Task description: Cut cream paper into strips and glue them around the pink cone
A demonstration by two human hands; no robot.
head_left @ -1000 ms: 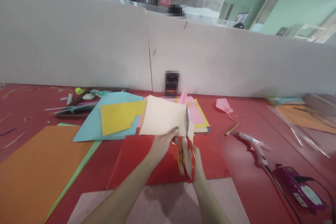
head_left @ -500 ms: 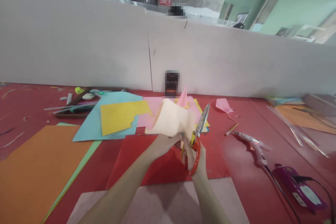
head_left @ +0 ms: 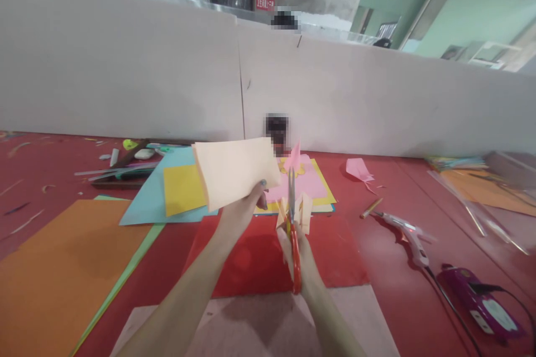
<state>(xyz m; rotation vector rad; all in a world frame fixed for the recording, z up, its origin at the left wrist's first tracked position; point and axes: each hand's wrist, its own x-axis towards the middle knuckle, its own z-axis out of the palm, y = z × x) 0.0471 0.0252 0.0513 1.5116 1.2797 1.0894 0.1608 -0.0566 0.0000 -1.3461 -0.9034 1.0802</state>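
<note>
A folded cream paper sheet (head_left: pixel 237 170) is pinched by my left hand (head_left: pixel 247 203), which holds it up and to the left, over the yellow paper (head_left: pixel 182 191). My right hand (head_left: pixel 300 242) grips a pair of scissors (head_left: pixel 296 268) with red handles; their blades point away from me and look nearly together. Smaller cream paper pieces (head_left: pixel 307 215) stick up at my right fingers, apart from the large sheet. Whether the fingers pinch all these pieces is hard to see. Below both hands lies a red sheet (head_left: pixel 247 262).
A pink paper cone (head_left: pixel 295 157) stands on pink paper (head_left: pixel 315 181) ahead. Blue paper (head_left: pixel 142 201) and orange paper (head_left: pixel 71 268) are on the left. To the right lie a glue gun (head_left: pixel 404 228) with its cord, a purple device (head_left: pixel 481 304) and a pink scrap (head_left: pixel 358 169).
My hands have moved apart. The large cream sheet has gone left with my left hand; smaller cream pieces now show at my right hand, and the scissors have turned more upright in view.
</note>
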